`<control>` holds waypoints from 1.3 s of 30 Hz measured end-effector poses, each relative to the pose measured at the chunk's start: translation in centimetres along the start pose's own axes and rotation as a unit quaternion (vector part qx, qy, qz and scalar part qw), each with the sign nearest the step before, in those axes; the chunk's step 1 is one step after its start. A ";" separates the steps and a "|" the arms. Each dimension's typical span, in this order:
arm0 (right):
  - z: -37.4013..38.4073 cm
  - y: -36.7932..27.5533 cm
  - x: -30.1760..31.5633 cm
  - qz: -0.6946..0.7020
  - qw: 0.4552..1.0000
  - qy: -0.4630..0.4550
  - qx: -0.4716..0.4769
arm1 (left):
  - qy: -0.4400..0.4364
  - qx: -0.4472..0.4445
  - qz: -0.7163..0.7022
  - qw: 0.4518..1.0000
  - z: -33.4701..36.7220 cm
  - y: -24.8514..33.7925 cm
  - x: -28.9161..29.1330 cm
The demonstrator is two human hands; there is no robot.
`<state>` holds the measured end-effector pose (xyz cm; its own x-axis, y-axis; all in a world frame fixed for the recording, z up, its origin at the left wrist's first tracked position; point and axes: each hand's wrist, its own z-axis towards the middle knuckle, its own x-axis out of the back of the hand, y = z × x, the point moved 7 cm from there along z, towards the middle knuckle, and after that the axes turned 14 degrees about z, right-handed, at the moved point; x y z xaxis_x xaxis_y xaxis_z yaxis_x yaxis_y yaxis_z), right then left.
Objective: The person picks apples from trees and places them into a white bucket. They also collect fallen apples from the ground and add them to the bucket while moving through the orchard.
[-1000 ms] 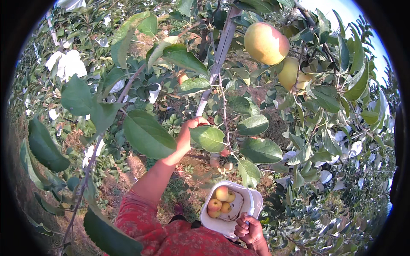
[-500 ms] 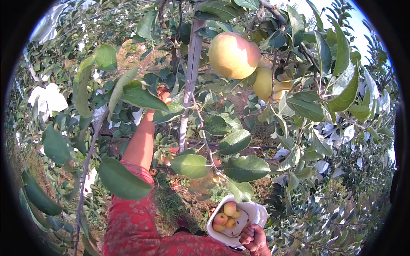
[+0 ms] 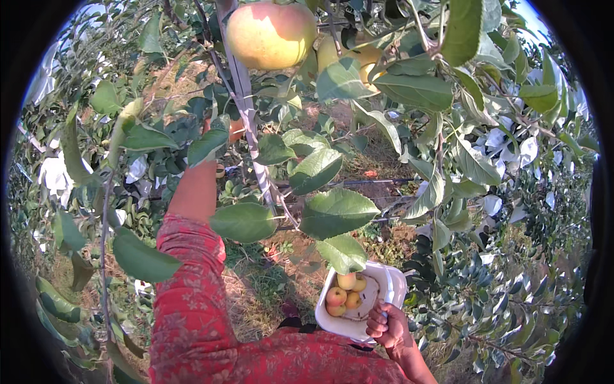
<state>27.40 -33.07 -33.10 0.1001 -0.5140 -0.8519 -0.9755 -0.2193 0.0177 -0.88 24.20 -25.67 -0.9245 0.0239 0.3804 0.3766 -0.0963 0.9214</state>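
Note:
My left arm reaches up among the branches, and leaves cover most of my left hand; its fingers are hidden. Right beside it, partly behind leaves and the pole, shows a reddish apple; whether I touch it cannot be seen. Low in front of me, my right hand is closed around the handle of a white bucket. Several yellow-red apples lie together on one side of the bucket's bottom.
A large yellow-red apple hangs close at the top, with yellow apples half hidden beside it. A slim grey pole rises between the branches. Leafy twigs cross in front of me; white sheets hang among the foliage.
The view has shifted, so the large apple and pole appear farther left and higher. My left hand has gone deeper behind leaves. My right hand still holds the bucket by its handle.

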 end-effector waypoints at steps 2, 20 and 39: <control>0.1 -0.2 -0.2 -0.009 1.000 0.012 -0.002 | 0.008 -0.004 0.085 0.996 0.2 0.0 -0.4; 0.1 -1.2 1.6 -0.006 0.992 0.128 0.020 | -0.030 0.039 0.331 0.942 2.0 -0.6 -0.1; 3.0 -0.4 5.3 -0.002 0.987 0.155 -0.042 | -0.509 0.065 -0.021 0.858 -37.8 -8.6 -22.4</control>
<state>27.73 -33.20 -39.16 0.1723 -0.7388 -0.6515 -0.9563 -0.2841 0.0693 14.37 -13.10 -45.11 -0.4320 0.8878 0.1585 0.4089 0.0362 0.9119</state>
